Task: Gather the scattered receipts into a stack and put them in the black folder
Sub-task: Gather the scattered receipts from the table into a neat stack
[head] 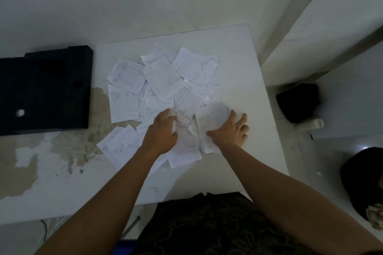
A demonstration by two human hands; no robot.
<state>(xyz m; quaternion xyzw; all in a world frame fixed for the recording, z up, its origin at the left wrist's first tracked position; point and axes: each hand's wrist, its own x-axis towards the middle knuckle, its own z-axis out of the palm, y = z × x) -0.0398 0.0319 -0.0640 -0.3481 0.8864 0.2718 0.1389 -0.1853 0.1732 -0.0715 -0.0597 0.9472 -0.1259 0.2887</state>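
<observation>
Both hands lay with fingers loosely spread, gripping nothing, on the lower edge of the scattered receipts [161, 76] at frame centre, the left hand [162, 133] pressing the pile, the right hand [231, 130] pressing a curled sheaf just beside it, well apart from the black folder [45, 91] at the left.

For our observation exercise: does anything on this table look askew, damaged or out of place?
Yes. The receipts lie overlapping at all angles, and the one under the right hand is crumpled. The coating of the table has peeled on the left, leaving brown patches near the black folder.
</observation>
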